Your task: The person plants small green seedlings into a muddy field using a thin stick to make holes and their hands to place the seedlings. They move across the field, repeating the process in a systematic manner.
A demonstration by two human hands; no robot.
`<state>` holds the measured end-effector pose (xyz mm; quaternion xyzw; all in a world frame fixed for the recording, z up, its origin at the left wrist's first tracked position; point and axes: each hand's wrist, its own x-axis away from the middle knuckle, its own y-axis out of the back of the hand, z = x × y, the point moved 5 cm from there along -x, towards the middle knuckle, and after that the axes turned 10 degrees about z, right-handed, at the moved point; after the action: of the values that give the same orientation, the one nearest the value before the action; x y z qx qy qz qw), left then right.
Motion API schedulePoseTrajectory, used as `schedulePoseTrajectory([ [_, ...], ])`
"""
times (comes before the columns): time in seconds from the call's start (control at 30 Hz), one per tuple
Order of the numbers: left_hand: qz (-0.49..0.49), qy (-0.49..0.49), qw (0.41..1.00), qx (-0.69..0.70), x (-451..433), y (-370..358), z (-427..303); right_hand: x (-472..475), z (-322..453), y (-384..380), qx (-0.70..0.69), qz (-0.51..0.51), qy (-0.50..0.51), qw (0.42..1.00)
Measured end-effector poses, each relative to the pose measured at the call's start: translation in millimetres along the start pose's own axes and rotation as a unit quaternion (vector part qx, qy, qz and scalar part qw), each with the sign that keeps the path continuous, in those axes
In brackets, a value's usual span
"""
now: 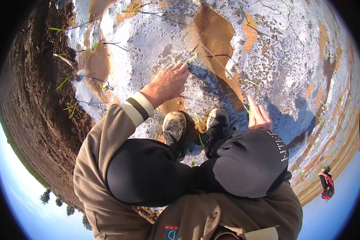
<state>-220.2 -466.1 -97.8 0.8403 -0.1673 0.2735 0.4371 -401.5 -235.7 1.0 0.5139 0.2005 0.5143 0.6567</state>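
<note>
Thin plastic mulch film [144,39], beaded with droplets and smeared with soil, covers the ground before me. My left hand [171,80] is low over it, palm down, fingers together, near a small pale green seedling [193,57]; whether its fingertips pinch anything is hidden. At the right, beside my knee, my right hand [258,115] has its fingers extended, close to a green shoot [246,108]; part of this hand is hidden behind the knee. A thin dry stem [217,61] lies between the hands. Both shoes [174,126] stand on the film, with green shoots between them.
Bare brown soil [39,78] borders the film on the left. Green seedlings [93,47] stand along that edge, and more shoots [320,118] grow at the right. Patches of wet soil [214,30] lie on the film. Another person [327,184] in a red checked shirt is far off at right.
</note>
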Motion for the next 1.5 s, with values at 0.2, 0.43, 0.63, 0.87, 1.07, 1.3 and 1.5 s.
schedulePoseTrajectory([
  [0.2, 0.015, 0.014, 1.0, 0.017, 3.4, -3.4, 0.2, -1.5, 5.0, 3.3, 0.025, -0.003, 0.024, 0.999],
  [0.43, 0.009, 0.009, 1.0, 0.02, 2.6, -4.6, 1.0, -6.8, 7.3, 6.7, 0.052, -0.002, 0.044, 0.998],
  [0.63, -0.068, -0.034, 0.997, 0.008, 3.0, -9.9, 3.2, -10.9, 9.9, 9.5, 0.072, 0.002, 0.058, 0.996],
  [0.87, -0.036, -0.019, 0.999, 0.031, -1.4, -10.0, 4.3, -16.6, 12.4, 13.8, 0.098, 0.003, 0.074, 0.992],
  [1.07, -0.048, -0.029, 0.998, 0.006, 1.9, -7.3, 1.3, -24.7, 14.8, 21.3, 0.139, 0.009, 0.094, 0.986],
  [1.3, -0.012, -0.017, 1.0, 0.021, 1.1, -7.1, 2.4, -51.4, 11.5, 50.2, 0.162, 0.131, 0.062, 0.976],
  [1.5, -0.015, -0.017, 1.0, 0.011, 2.7, -1.1, -2.9, -70.3, -36.0, 45.1, -0.132, 0.273, -0.06, 0.951],
])
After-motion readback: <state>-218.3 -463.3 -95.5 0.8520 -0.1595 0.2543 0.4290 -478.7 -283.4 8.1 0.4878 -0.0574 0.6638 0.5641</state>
